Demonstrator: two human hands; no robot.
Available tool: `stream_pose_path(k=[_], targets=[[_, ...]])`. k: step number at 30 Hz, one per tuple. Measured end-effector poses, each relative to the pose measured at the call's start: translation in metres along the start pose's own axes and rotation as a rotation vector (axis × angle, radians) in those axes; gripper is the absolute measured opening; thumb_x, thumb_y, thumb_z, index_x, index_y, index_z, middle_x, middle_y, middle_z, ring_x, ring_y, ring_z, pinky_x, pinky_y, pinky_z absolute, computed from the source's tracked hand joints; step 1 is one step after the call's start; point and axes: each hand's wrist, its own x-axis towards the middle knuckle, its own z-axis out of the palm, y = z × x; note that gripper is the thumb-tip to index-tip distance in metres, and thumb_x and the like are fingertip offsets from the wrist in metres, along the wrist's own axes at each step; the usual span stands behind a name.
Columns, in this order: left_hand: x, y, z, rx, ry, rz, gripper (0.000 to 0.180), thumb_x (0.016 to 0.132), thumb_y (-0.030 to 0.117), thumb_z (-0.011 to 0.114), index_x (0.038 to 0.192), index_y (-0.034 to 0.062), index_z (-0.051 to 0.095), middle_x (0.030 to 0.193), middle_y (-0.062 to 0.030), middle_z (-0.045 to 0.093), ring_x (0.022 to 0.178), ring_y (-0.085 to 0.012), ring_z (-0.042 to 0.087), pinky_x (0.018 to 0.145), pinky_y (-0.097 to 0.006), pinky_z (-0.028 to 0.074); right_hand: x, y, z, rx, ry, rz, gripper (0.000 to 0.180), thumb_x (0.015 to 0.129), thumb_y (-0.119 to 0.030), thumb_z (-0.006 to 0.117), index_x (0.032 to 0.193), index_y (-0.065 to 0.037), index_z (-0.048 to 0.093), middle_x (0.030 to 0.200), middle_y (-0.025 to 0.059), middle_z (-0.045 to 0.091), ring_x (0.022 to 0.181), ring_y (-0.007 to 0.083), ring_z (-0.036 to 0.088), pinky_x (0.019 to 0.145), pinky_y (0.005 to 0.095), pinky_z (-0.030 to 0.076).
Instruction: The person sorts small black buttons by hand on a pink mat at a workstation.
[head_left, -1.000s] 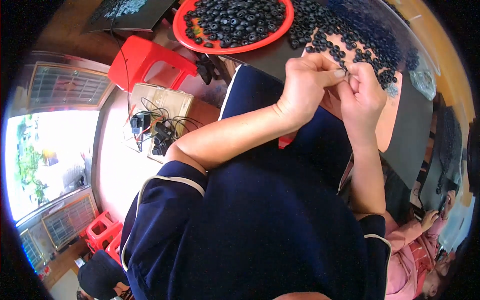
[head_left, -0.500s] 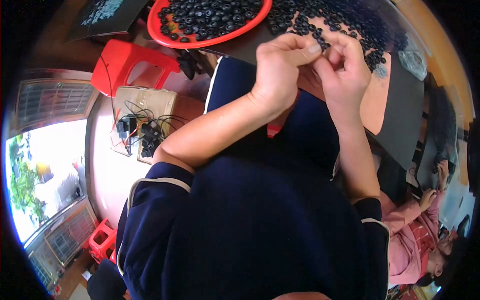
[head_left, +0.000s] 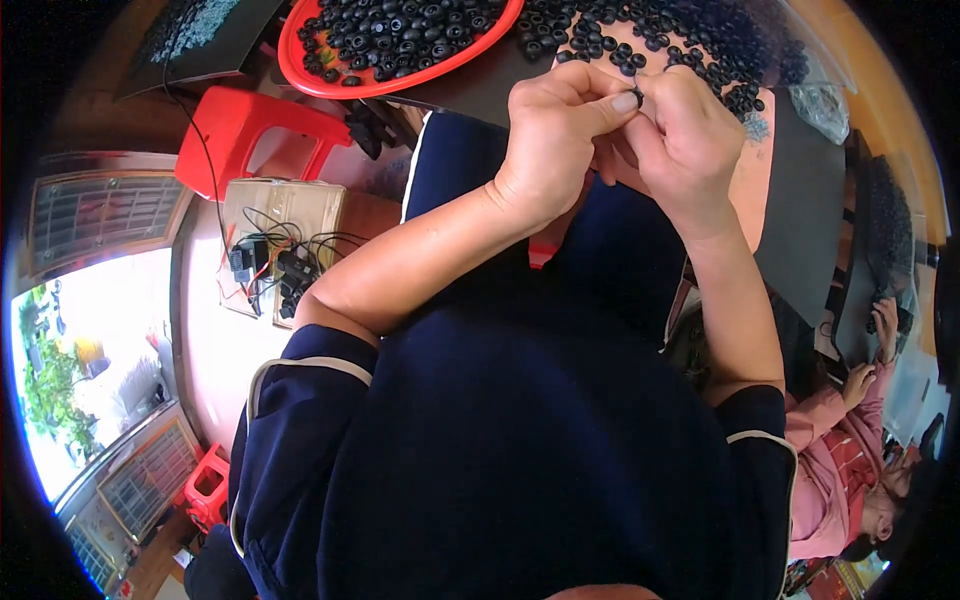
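Observation:
Over the near edge of the work table (head_left: 800, 262), my two hands meet close together. My left hand (head_left: 562, 135) is closed, with thumb and forefinger pinching a small black round piece (head_left: 636, 98). My right hand (head_left: 690, 140) is closed too, its fingertips against the same spot. What lies inside its curled fingers is hidden. Just beyond the hands, many loose black round pieces (head_left: 655, 42) are spread on a peach-coloured board (head_left: 757, 205). To the left stands a red basin (head_left: 400, 88) heaped with similar black pieces (head_left: 400, 35).
Small pale bits (head_left: 755, 126) and a clear plastic bag (head_left: 822, 112) lie on the right. At the left are a red plastic stool (head_left: 215, 140) and a cardboard box (head_left: 335, 208) with black cables and adapters (head_left: 250, 258). A co-worker in pink (head_left: 825, 480) sits at the right.
My right hand has rolled inward and its fingers have closed more tightly beside the left fingertips. The black piece between the left fingertips shows more plainly. The whole view has shifted slightly.

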Motion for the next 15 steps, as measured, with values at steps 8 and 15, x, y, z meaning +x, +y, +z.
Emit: stream_pose_path(k=[8,15], targets=[[-0.004,0.009,0.005,0.078,0.061,-0.035,0.012,0.093,0.009,0.062,0.091,-0.0028,0.063,0.071,-0.0104,0.065,0.047,-0.0163,0.059,0.043,-0.025,0.048,-0.005,-0.002,-0.002,0.059,0.008,0.051,0.02,0.071,-0.001,0.07,0.087,-0.009,0.061,0.068,0.0075,0.055,0.059,0.0245,0.059,0.051,0.0338,0.046],[0.026,0.122,-0.011,0.609,0.456,0.569,0.012,0.088,0.003,0.059,0.087,-0.0074,0.064,0.076,-0.0133,0.067,0.055,-0.0161,0.059,0.048,-0.022,0.045,-0.005,0.037,-0.069,0.063,0.041,0.415,0.015,0.081,-0.007,0.071,0.096,-0.007,0.068,0.073,0.003,0.059,0.063,0.0133,0.056,0.059,0.025,0.046]])
